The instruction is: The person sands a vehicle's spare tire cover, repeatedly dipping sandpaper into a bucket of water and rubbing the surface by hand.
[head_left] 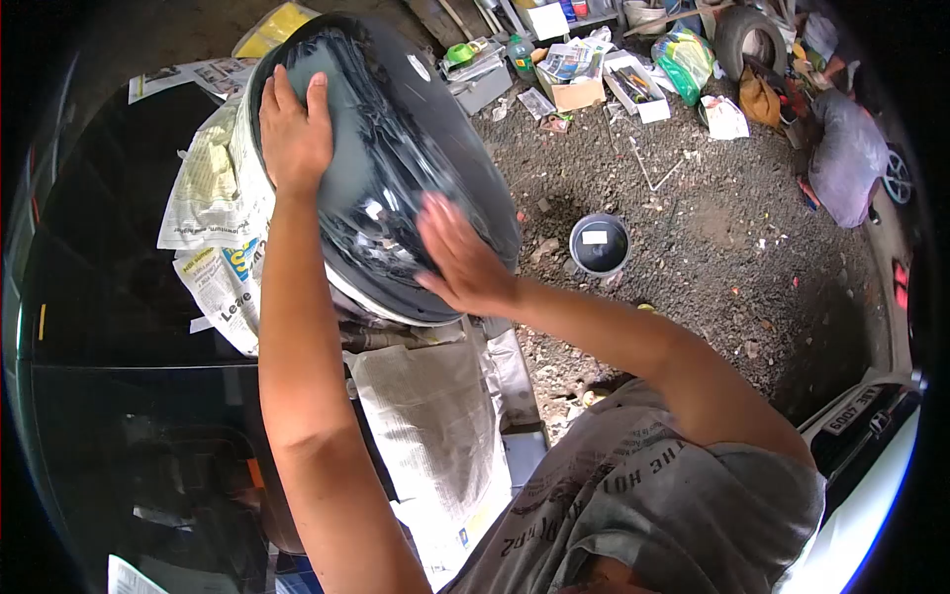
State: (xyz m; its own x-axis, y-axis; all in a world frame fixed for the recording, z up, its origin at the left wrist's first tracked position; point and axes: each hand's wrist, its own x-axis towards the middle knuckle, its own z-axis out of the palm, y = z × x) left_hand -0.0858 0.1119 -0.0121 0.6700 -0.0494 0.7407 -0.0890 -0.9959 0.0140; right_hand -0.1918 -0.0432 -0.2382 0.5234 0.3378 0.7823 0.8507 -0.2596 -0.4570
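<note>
A large dark oval panel point(435, 129) with a pale rim lies tilted over newspapers, its glossy surface smeared with greyish-white streaks. My left hand point(295, 134) rests on its left edge, fingers stretched out and pointing up the image. Near the panel's lower right part is my right hand point(460, 255), slightly blurred, with its fingers extended and the thumb apart from them. The palms face the panel, and nothing shows held in either hand. Whether the right palm touches the surface cannot be made out.
Newspaper sheets point(213, 188) hang left of the panel, over a dark car point(119, 297). A dark bucket point(600, 245) stands on the gravel point(693, 218). Boxes point(579, 84), bags point(849, 158) and a tyre point(749, 42) lie at the back; another car point(871, 436) is at lower right.
</note>
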